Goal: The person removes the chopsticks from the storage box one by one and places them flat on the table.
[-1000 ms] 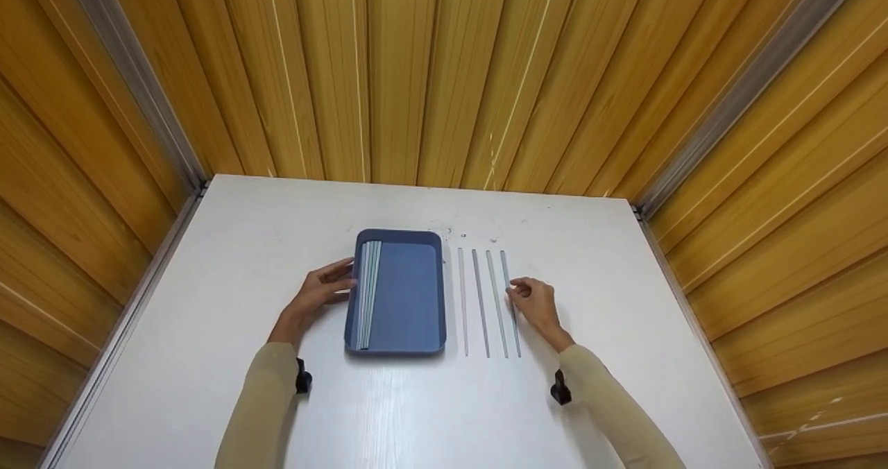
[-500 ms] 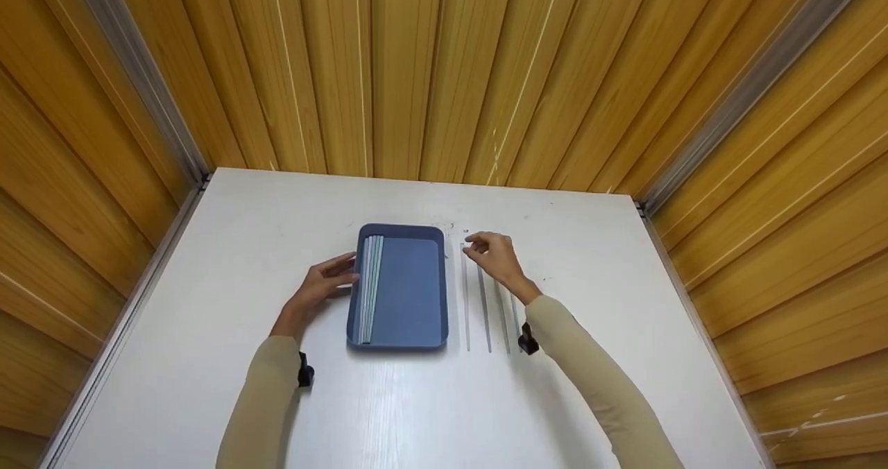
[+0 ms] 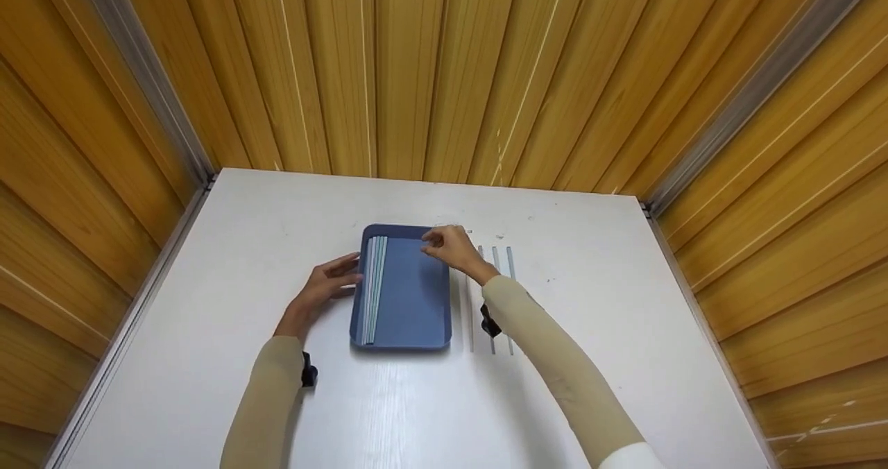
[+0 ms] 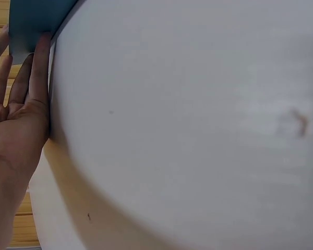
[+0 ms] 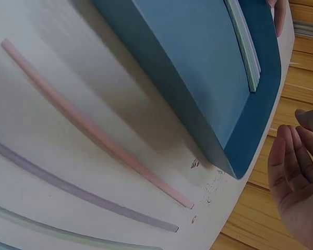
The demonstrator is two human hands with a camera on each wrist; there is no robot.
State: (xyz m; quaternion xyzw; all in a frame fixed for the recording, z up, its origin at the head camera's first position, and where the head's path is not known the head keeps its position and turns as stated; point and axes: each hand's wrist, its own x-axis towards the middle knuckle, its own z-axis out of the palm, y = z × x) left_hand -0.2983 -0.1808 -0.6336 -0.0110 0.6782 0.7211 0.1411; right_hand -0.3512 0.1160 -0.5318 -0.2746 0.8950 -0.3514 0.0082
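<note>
A blue rectangular tray (image 3: 413,316) lies on the white table. Long thin pastel sticks (image 3: 374,288) are bunched along its left side. My left hand (image 3: 320,288) rests against the tray's left wall; in the left wrist view its fingers reach out along the tray. Above the tray's far right corner hovers my right hand (image 3: 454,250), thumb and fingers apart, with nothing visible between them. To the right of the tray lie a pink stick (image 5: 99,136), a purple stick (image 5: 83,192), a pale green stick (image 5: 57,232) and a blue stick (image 5: 0,245), partly covered by my right forearm in the head view.
The white table (image 3: 374,413) has small dark marks beyond the tray. Yellow wood-patterned panels (image 3: 402,73) stand behind and on both sides, with grey metal posts at the corners. A black wrist camera (image 3: 490,321) hangs below my right sleeve.
My right hand has moved left from the blue stick, over the row of sticks, to above the tray. My left hand stays at the tray's left side. The sticks have not visibly moved.
</note>
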